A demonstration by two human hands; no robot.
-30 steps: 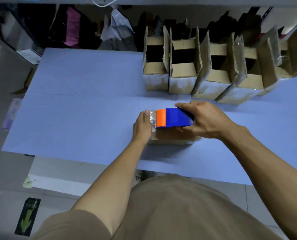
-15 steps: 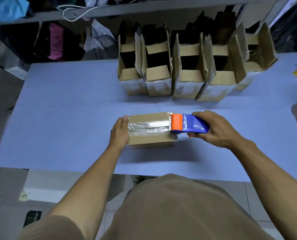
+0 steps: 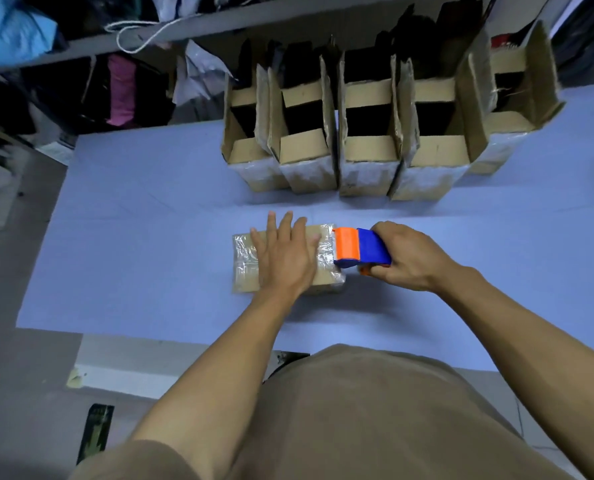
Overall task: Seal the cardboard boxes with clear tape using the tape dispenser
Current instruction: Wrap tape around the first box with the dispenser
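Observation:
A small closed cardboard box lies in the middle of the blue table, with clear tape across its top. My left hand lies flat on the box top, fingers straight and spread. My right hand grips the blue and orange tape dispenser. The dispenser's orange end sits at the box's right edge, tilted down over it.
Several open cardboard boxes with raised flaps stand in a row at the table's far edge. Behind them a shelf holds bags and clothes. The table's near edge runs just in front of my body.
The dispenser has travelled from the box's left end to its right edge, laying tape. My left hand moved from the box's left end onto its top, flat.

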